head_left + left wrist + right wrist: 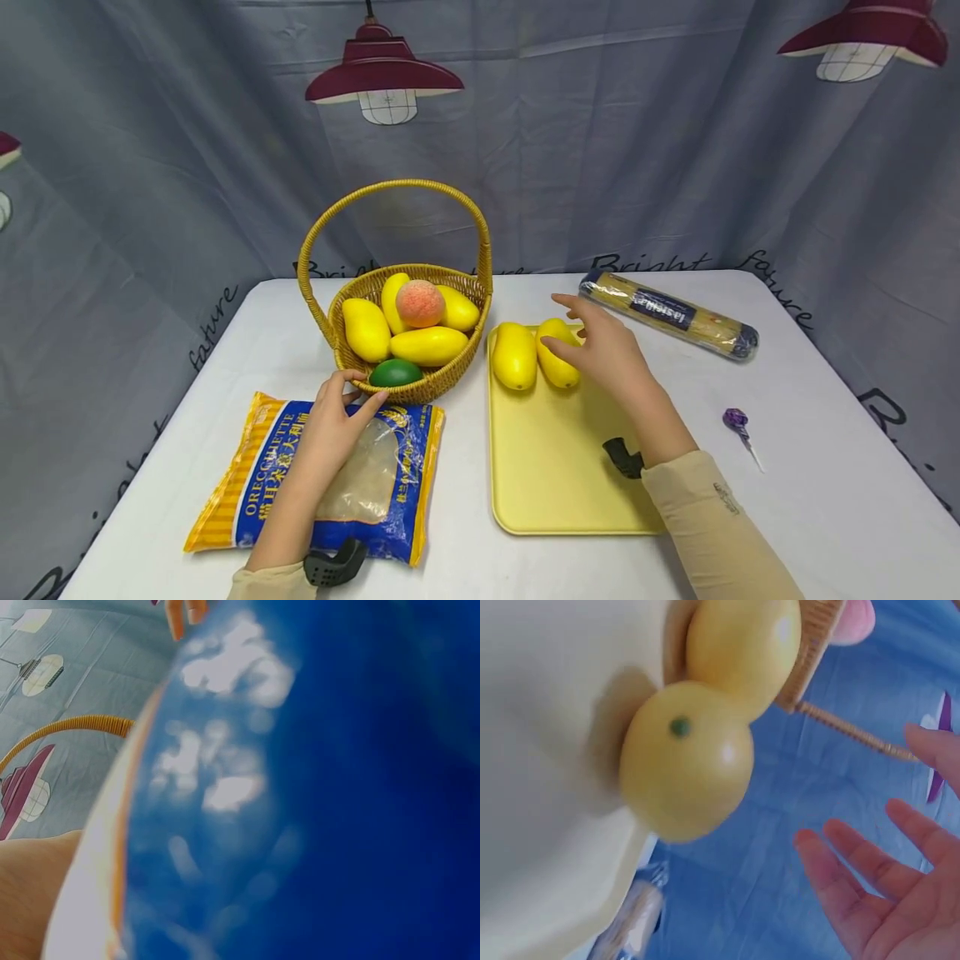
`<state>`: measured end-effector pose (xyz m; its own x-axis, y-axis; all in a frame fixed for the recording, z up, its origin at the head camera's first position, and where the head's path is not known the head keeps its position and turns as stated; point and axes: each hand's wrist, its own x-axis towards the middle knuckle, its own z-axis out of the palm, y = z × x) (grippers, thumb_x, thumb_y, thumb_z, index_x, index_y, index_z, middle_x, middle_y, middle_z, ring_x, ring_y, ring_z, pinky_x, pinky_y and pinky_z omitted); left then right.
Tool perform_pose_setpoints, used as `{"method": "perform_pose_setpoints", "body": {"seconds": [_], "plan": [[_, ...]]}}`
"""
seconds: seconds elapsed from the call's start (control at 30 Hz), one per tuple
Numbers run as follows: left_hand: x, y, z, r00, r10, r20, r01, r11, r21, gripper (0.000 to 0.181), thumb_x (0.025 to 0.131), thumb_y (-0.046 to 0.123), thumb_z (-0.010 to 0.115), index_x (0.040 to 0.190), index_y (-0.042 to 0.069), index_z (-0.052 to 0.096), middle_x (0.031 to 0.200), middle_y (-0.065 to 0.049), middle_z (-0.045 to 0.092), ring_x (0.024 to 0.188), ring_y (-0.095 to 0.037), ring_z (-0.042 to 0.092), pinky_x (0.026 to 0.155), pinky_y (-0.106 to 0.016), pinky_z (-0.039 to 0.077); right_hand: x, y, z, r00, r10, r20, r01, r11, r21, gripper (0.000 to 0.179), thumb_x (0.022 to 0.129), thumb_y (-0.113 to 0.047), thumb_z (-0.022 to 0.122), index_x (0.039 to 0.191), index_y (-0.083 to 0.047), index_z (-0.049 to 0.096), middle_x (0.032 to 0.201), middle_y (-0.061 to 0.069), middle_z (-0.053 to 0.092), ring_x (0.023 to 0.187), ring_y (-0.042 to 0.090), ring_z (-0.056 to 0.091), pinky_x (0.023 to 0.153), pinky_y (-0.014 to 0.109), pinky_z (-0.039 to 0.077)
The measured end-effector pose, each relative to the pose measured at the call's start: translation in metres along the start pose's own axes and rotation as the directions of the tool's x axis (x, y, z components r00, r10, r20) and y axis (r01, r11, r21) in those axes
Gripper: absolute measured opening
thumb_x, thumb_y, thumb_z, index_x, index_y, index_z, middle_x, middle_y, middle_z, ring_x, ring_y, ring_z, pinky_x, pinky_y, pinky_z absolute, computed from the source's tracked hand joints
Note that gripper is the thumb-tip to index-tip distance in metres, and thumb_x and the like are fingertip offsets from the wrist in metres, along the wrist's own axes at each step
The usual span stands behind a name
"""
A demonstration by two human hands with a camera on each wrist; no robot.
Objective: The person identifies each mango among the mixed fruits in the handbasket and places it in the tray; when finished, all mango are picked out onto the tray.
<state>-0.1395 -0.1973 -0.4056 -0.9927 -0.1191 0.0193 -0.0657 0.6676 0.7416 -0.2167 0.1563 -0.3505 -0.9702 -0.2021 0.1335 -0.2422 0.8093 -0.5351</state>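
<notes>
A woven basket [450,385] with a tall hoop handle holds several yellow mangoes [429,346], a peach [420,303] and a dark green fruit [395,372]. My left hand [335,421] grips the basket's front rim, its index finger bent over the edge and the thumb beside the green fruit. Two more mangoes [514,357] lie side by side at the far end of a yellow tray [555,467]. Over the right-hand mango [687,761], my right hand [606,350] is spread with nothing in it; the right wrist view shows its fingers apart from the fruit.
A blue and yellow orecchiette bag [408,492] lies under my left forearm, in front of the basket. Behind the tray, to the right, is a long spaghetti pack [667,312]. A purple lollipop [737,421] lies right of my right arm. A grey curtain [600,167] hangs behind the table.
</notes>
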Motion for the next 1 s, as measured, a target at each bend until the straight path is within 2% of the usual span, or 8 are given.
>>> {"method": "perform_pose_setpoints", "body": {"seconds": [0.17,0.3,0.43,0.67,0.77,1.0], "plan": [[0.001,0.001,0.001,1.0,0.0,0.001,0.0,1.0,-0.003,0.062,0.09,0.055,0.059,0.13,0.01,0.044,0.143,-0.02,0.035,0.123,-0.038,0.051,0.101,-0.056,0.038,0.006,-0.018,0.007,0.999,-0.048,0.025,0.048,0.999,-0.026,0.065,0.089,-0.04,0.068,0.146,-0.027,0.04,0.136,0.011,0.052,0.11,0.034,0.058,0.088,0.053,0.048],[0.001,0.001,0.0,1.0,-0.01,0.001,0.01,1.0,0.004,0.061,0.091,0.054,0.059,0.13,0.01,0.044,0.143,-0.021,0.035,0.123,-0.037,0.051,0.103,-0.057,0.036,0.015,-0.037,0.016,0.988,-0.139,0.067,0.145,0.985,-0.096,0.062,0.089,-0.042,0.067,0.145,-0.027,0.043,0.137,0.009,0.052,0.109,0.033,0.058,0.09,0.051,0.047],[0.001,0.001,0.0,1.0,-0.011,0.002,0.011,1.0,0.006,0.06,0.091,0.053,0.059,0.13,0.01,0.043,0.143,-0.021,0.035,0.123,-0.038,0.051,0.103,-0.057,0.035,0.027,-0.06,0.029,0.962,-0.243,0.121,0.262,0.948,-0.179,0.059,0.088,-0.039,0.07,0.141,-0.025,0.048,0.13,0.008,0.055,0.103,0.03,0.06,0.087,0.047,0.05],[0.001,0.0,0.0,1.0,-0.001,-0.004,0.001,1.0,0.003,0.059,0.091,0.051,0.06,0.129,0.01,0.044,0.143,-0.022,0.036,0.122,-0.038,0.052,0.102,-0.058,0.036,0.044,-0.092,0.054,0.908,-0.355,0.222,0.411,0.858,-0.308,0.054,0.088,-0.039,0.07,0.137,-0.024,0.053,0.117,0.004,0.057,0.094,0.025,0.055,0.083,0.038,0.05],[0.001,0.0,0.001,1.0,-0.002,-0.004,0.002,1.0,-0.003,0.059,0.091,0.052,0.06,0.129,0.01,0.044,0.143,-0.022,0.036,0.122,-0.038,0.052,0.102,-0.058,0.036,0.051,-0.101,0.063,0.893,-0.368,0.258,0.441,0.826,-0.35,0.053,0.089,-0.039,0.068,0.138,-0.024,0.053,0.12,0.005,0.057,0.094,0.026,0.055,0.082,0.037,0.05],[0.001,0.0,0.001,1.0,-0.003,-0.004,0.003,1.0,0.001,0.06,0.091,0.053,0.06,0.13,0.01,0.044,0.142,-0.021,0.036,0.122,-0.037,0.052,0.102,-0.057,0.036,0.063,-0.114,0.078,0.891,-0.296,0.345,0.424,0.817,-0.391,0.054,0.089,-0.037,0.069,0.139,-0.029,0.052,0.137,0.005,0.051,0.1,0.028,0.058,0.084,0.04,0.051]]}}
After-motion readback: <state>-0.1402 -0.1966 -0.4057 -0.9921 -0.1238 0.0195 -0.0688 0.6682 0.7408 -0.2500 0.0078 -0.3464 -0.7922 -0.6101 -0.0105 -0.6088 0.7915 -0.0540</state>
